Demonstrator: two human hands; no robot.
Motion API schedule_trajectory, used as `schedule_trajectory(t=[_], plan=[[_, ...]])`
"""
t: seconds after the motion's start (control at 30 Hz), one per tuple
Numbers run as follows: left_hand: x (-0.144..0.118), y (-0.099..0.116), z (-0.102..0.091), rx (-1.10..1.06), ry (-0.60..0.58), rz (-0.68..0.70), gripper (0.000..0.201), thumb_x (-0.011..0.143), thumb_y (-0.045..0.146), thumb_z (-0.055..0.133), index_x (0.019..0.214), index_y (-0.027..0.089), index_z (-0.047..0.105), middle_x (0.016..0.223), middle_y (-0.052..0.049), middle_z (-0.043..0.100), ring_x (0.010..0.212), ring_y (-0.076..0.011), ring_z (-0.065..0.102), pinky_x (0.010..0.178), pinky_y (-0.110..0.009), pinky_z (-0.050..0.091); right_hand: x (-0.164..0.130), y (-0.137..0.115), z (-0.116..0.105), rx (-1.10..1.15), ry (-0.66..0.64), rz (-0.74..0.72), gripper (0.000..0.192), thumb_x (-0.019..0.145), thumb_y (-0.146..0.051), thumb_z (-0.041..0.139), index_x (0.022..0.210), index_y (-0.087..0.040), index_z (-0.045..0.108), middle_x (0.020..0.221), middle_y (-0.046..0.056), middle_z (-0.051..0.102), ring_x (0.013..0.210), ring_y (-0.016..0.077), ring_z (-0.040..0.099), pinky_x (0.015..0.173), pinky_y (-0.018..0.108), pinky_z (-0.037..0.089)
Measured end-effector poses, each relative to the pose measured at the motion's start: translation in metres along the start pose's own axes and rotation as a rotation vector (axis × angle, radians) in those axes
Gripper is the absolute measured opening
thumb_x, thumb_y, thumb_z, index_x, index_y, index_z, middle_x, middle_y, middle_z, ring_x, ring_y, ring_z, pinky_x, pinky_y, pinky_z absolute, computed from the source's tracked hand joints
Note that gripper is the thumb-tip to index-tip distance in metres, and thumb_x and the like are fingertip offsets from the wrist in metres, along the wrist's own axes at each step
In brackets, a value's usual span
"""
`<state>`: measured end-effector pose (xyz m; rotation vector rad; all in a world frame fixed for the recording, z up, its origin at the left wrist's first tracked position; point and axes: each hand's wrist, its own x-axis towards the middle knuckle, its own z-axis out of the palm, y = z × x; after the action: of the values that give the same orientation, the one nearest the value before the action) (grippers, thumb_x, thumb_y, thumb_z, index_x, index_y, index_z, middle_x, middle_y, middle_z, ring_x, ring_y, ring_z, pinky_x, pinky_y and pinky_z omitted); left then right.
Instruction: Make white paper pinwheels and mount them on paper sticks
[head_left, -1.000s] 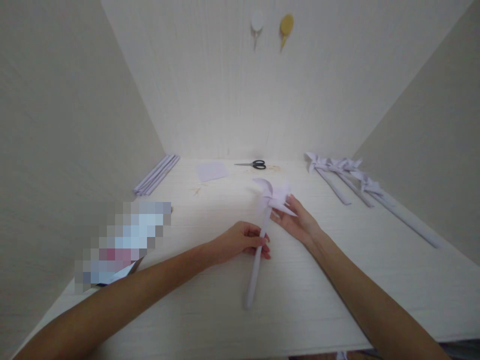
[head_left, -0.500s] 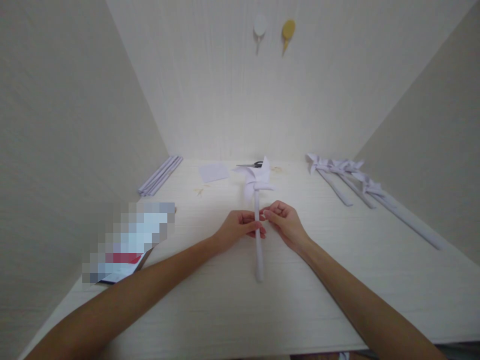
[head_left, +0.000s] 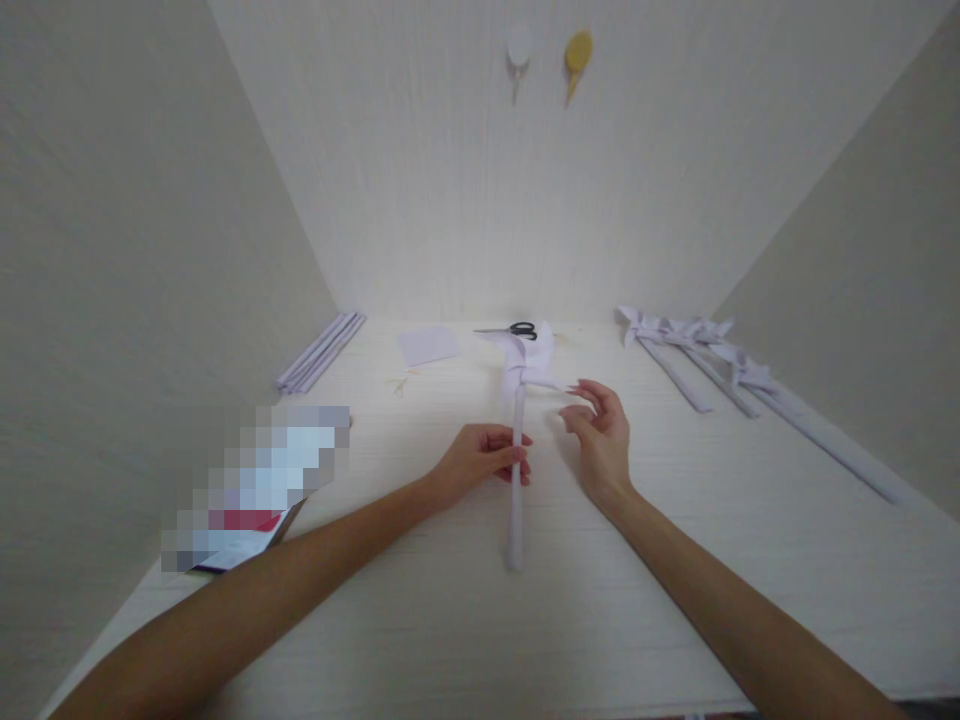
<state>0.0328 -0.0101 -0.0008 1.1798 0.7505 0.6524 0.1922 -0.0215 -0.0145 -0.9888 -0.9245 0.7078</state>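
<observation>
A white paper pinwheel (head_left: 517, 365) on a rolled paper stick stands up in front of me, its blades at the top. My left hand (head_left: 487, 455) is closed round the middle of the stick, thumb in front and fingers behind. To the right of the blades, my right hand (head_left: 600, 430) has its thumb and fingers apart and holds nothing. Its fingertips are close to the tip of the right blade; whether they touch it I cannot tell.
Black-handled scissors (head_left: 523, 331) lie behind the pinwheel, beside a square paper sheet (head_left: 428, 346). Rolled paper sticks (head_left: 322, 352) are stacked at the left, near a blurred-out device with a screen (head_left: 247, 545). Several finished pinwheels (head_left: 679, 335) lie at the right. Two hooks (head_left: 577, 55) hang on the back wall.
My right hand has moved away from the stick, up and to the right, and its fingers have spread. The pinwheel's blades have turned and shifted slightly right; my left hand keeps its hold.
</observation>
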Motion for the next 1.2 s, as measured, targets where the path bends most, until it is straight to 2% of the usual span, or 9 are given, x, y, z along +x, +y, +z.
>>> schedule_trajectory(t=[0.13,0.43,0.63,0.7,0.8,0.87,0.93,1.07,1.2], plan=[[0.000,0.000,0.000,-0.015,-0.003,0.020,0.024,0.063,0.026,0.063,0.079,0.010,0.057,0.058,-0.001,0.061,0.050,-0.0106,0.058,0.054,-0.024,0.047,0.002,0.001,-0.005,-0.114,-0.037,-0.095,0.047,0.061,-0.005,0.051,0.104,-0.024,0.052,0.109,0.005,0.053,0.084,0.0150,0.054,0.062,0.027,0.043],[0.001,-0.003,-0.003,-0.025,0.001,0.056,0.026,0.065,0.029,0.061,0.082,0.010,0.056,0.060,-0.002,0.061,0.052,-0.0118,0.059,0.055,-0.025,0.047,-0.011,-0.008,0.001,-0.360,-0.229,-0.302,0.034,0.068,-0.003,0.044,0.090,-0.023,0.060,0.087,0.002,0.060,0.077,0.0132,0.054,0.062,0.026,0.043],[0.001,-0.004,-0.004,-0.016,-0.025,0.072,0.024,0.067,0.027,0.060,0.084,0.010,0.056,0.061,-0.002,0.062,0.054,-0.0116,0.060,0.055,-0.023,0.046,-0.017,-0.016,0.004,-0.471,-0.431,-0.406,0.034,0.069,-0.001,0.041,0.089,-0.021,0.059,0.089,0.004,0.059,0.083,0.0148,0.053,0.067,0.028,0.042],[0.001,-0.004,-0.005,-0.019,-0.028,0.068,0.024,0.066,0.027,0.060,0.083,0.010,0.057,0.060,-0.001,0.062,0.053,-0.0114,0.060,0.054,-0.023,0.046,-0.016,-0.016,0.004,-0.430,-0.389,-0.366,0.027,0.069,-0.002,0.041,0.081,-0.020,0.058,0.080,0.002,0.057,0.077,0.0139,0.052,0.065,0.027,0.041],[0.001,-0.004,-0.005,-0.019,-0.037,0.039,0.026,0.064,0.029,0.062,0.082,0.010,0.057,0.058,-0.001,0.061,0.050,-0.0111,0.059,0.053,-0.023,0.045,-0.011,-0.011,0.002,-0.303,-0.154,-0.258,0.018,0.067,-0.005,0.044,0.074,-0.020,0.050,0.072,-0.001,0.050,0.070,0.0122,0.049,0.058,0.024,0.039],[0.000,-0.003,-0.006,-0.005,-0.053,0.018,0.028,0.063,0.030,0.063,0.082,0.010,0.058,0.056,-0.001,0.061,0.048,-0.0108,0.058,0.051,-0.023,0.045,-0.006,-0.007,0.000,-0.253,0.006,-0.214,0.025,0.063,-0.005,0.046,0.082,-0.021,0.048,0.080,0.000,0.050,0.070,0.0119,0.049,0.055,0.023,0.039],[0.000,-0.003,-0.006,0.020,-0.062,0.008,0.029,0.062,0.032,0.063,0.081,0.010,0.059,0.055,0.000,0.060,0.046,-0.0101,0.057,0.049,-0.022,0.043,-0.001,-0.004,-0.003,-0.267,0.082,-0.193,0.039,0.058,-0.005,0.045,0.094,-0.022,0.046,0.096,0.003,0.050,0.075,0.0126,0.049,0.054,0.022,0.039],[0.000,-0.003,-0.006,0.048,-0.068,0.016,0.027,0.063,0.032,0.062,0.079,0.010,0.059,0.053,0.000,0.059,0.044,-0.0087,0.055,0.045,-0.019,0.041,0.003,-0.002,-0.006,-0.357,0.047,-0.158,0.057,0.058,-0.006,0.041,0.112,-0.026,0.041,0.120,0.005,0.042,0.090,0.0162,0.048,0.058,0.024,0.042],[0.001,-0.003,-0.006,0.048,-0.076,0.026,0.025,0.065,0.031,0.060,0.079,0.010,0.058,0.055,0.000,0.059,0.046,-0.0089,0.056,0.047,-0.020,0.042,0.002,0.000,-0.006,-0.394,-0.025,-0.138,0.058,0.059,-0.006,0.041,0.114,-0.026,0.042,0.123,0.005,0.040,0.097,0.0174,0.046,0.065,0.027,0.044]])
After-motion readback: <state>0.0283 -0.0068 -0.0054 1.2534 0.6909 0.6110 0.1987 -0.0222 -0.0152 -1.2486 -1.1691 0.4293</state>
